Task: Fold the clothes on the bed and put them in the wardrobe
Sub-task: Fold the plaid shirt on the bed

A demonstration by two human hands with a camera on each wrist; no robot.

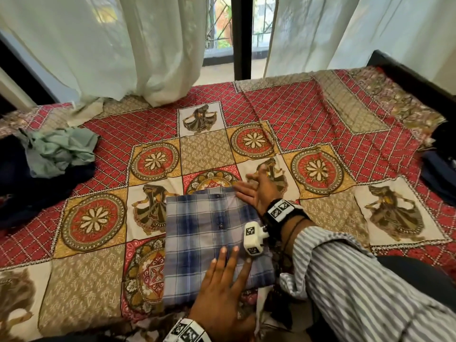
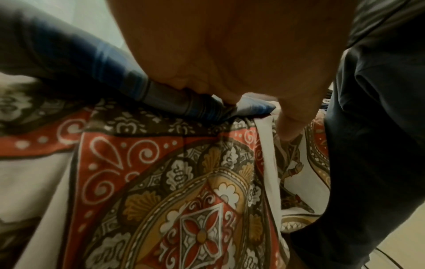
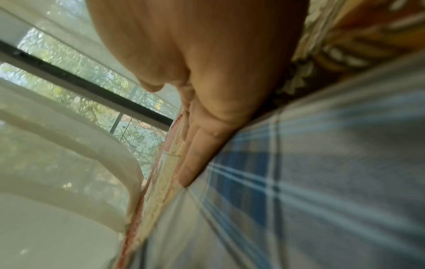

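Observation:
A folded blue plaid shirt lies on the patterned bedsheet near the front edge of the bed. My left hand rests flat on its near right part, fingers straight and spread. My right hand touches the shirt's far right corner with its edge, fingers straight and fanned out. The left wrist view shows the left hand pressing down on the shirt's folded edge. Along the plaid cloth in the right wrist view lie the straight fingers of the right hand.
A crumpled green garment sits on dark navy clothes at the bed's left side. More dark cloth lies at the right edge. White curtains hang over the far side, by a window. A dark bed frame rises at back right.

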